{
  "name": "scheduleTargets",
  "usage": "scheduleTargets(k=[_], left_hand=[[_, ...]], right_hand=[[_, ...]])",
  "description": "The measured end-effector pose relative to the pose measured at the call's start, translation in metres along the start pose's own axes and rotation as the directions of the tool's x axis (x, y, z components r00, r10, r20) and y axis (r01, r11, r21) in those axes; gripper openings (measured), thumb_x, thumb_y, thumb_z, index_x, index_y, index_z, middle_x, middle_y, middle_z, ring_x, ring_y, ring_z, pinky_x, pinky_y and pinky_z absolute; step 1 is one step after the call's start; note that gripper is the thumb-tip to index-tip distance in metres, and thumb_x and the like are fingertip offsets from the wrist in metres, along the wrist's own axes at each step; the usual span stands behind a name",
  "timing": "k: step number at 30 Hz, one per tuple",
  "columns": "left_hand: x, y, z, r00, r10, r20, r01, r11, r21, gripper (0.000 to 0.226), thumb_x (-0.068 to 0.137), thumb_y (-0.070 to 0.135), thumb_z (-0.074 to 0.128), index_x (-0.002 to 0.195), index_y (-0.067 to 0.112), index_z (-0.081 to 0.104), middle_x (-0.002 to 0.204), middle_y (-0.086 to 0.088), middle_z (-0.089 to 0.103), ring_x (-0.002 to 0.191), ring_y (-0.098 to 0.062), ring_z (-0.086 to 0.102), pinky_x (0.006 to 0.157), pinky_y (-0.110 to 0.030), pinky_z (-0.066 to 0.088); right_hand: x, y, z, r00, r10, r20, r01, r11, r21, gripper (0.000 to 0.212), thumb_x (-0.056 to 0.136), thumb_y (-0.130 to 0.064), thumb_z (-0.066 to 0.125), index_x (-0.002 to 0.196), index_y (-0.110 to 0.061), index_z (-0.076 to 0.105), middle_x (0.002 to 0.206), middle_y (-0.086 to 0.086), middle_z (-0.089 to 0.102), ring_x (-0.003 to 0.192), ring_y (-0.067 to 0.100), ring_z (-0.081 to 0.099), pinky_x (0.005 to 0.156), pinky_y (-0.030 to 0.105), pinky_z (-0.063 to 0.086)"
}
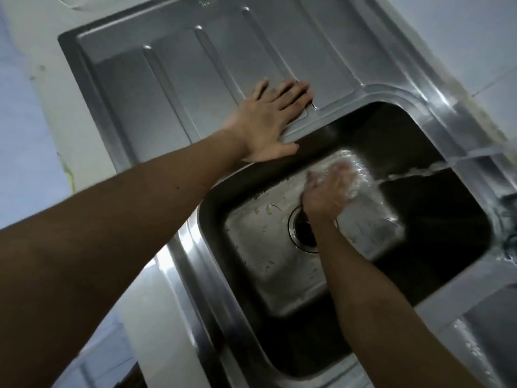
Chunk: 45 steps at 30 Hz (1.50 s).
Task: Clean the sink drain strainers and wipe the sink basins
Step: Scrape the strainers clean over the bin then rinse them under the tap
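Observation:
A stainless steel sink basin [268, 264] fills the middle of the head view, its floor wet and dotted with food scraps. The round drain [300, 233] lies at the basin's centre, partly hidden by my right wrist. My right hand [327, 191] is down in the basin under the running water [414, 172], fingers blurred and spread against the wet floor; whether it holds anything is unclear. My left hand [272, 121] rests flat, fingers straight, on the ribbed drainboard [167, 79] at the basin's edge.
Water streams in from the right edge toward the basin. A second basin's corner [486, 317] shows at lower right. A pale wall [25, 107] lies left of the drainboard, and white tiling [461, 37] runs along the upper right.

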State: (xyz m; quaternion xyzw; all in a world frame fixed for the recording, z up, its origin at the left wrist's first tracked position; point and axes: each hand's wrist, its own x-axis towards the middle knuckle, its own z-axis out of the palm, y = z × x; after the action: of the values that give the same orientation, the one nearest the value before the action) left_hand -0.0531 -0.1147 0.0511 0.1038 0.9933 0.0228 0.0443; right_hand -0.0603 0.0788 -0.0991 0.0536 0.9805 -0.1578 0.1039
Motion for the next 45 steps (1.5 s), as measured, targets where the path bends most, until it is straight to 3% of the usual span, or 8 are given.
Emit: scheduleTargets(k=[3,8,13,17,19,27,33,45], left_hand=[[0.000,-0.001,0.000,1.000,-0.003,-0.010,0.003,1.000,0.010,0.088,0.082,0.068,0.025,0.153,0.020,0.002,0.161,-0.005,0.003,0.149,-0.024,0.002,0.118,-0.047,-0.001],[0.000,0.002,-0.002,1.000,0.004,0.010,-0.003,1.000,-0.020,0.090,0.079,0.068,0.020,0.153,0.020,0.002,0.161,-0.005,0.003,0.149,-0.023,0.000,0.118,-0.048,-0.001],[-0.001,0.002,-0.006,0.999,0.004,0.036,-0.004,1.000,0.000,0.090,0.079,0.067,0.024,0.153,0.020,0.003,0.161,-0.006,0.002,0.149,-0.024,0.002,0.118,-0.049,0.000],[0.003,0.004,-0.007,0.999,0.009,0.040,-0.007,0.999,-0.032,0.090,0.079,0.066,0.027,0.153,0.020,0.003,0.161,-0.006,0.002,0.149,-0.024,0.002,0.118,-0.049,-0.001],[0.000,0.001,-0.004,0.999,-0.033,0.021,0.033,0.999,-0.021,0.093,0.075,0.068,0.023,0.153,0.020,0.006,0.161,-0.005,0.005,0.149,-0.023,0.005,0.118,-0.049,0.000],[0.000,0.002,-0.004,1.000,-0.009,-0.005,0.009,1.000,-0.028,0.090,0.078,0.065,0.027,0.153,0.020,0.006,0.161,-0.005,0.005,0.149,-0.024,0.005,0.118,-0.048,-0.001],[0.002,0.002,-0.003,1.000,0.005,-0.013,-0.005,0.999,-0.042,0.088,0.080,0.065,0.027,0.153,0.020,0.006,0.161,-0.005,0.004,0.149,-0.024,0.003,0.117,-0.047,-0.003],[0.001,0.002,-0.004,1.000,0.020,-0.003,-0.020,0.998,-0.057,0.087,0.081,0.063,0.027,0.153,0.019,0.006,0.161,-0.005,0.003,0.149,-0.022,0.001,0.119,-0.048,-0.002]], right_hand=[[0.007,0.003,0.009,0.931,-0.347,0.110,0.357,0.929,-0.097,0.069,0.100,-0.048,0.019,0.153,-0.010,-0.004,0.162,0.008,-0.007,0.150,0.024,-0.006,0.118,0.049,-0.005],[0.005,0.075,-0.015,1.000,0.004,-0.001,-0.004,0.984,-0.176,0.064,0.099,-0.047,0.022,0.154,-0.019,0.003,0.163,0.003,0.001,0.150,0.026,0.002,0.114,0.061,0.006],[-0.128,0.038,0.010,0.903,0.430,-0.002,-0.430,0.903,0.020,0.076,0.097,-0.053,0.026,0.153,-0.007,0.007,0.161,0.016,0.001,0.148,0.039,0.006,0.116,0.055,0.003],[-0.152,-0.023,0.039,0.909,-0.300,0.289,0.328,0.943,-0.051,0.074,0.093,-0.056,0.022,0.154,-0.020,0.000,0.161,0.004,-0.009,0.149,0.028,-0.006,0.114,0.060,-0.002],[-0.124,-0.035,0.047,0.888,-0.395,0.236,0.424,0.901,-0.086,0.072,0.093,-0.054,0.017,0.154,-0.016,0.007,0.162,0.007,0.006,0.149,0.029,0.006,0.114,0.062,0.005],[-0.075,0.050,0.006,0.946,0.323,-0.030,-0.324,0.944,-0.060,0.073,0.098,-0.052,0.030,0.154,-0.013,0.005,0.162,0.010,0.001,0.149,0.035,0.001,0.113,0.062,0.006],[-0.120,-0.029,0.041,0.923,-0.309,0.230,0.334,0.939,-0.079,0.074,0.093,-0.056,0.010,0.153,-0.013,-0.002,0.162,0.006,-0.006,0.149,0.026,-0.007,0.114,0.056,-0.007],[-0.047,0.069,-0.013,0.957,0.290,0.022,-0.288,0.955,-0.078,0.072,0.099,-0.049,0.029,0.154,-0.010,0.004,0.162,0.013,-0.002,0.148,0.034,-0.003,0.115,0.057,0.005]])
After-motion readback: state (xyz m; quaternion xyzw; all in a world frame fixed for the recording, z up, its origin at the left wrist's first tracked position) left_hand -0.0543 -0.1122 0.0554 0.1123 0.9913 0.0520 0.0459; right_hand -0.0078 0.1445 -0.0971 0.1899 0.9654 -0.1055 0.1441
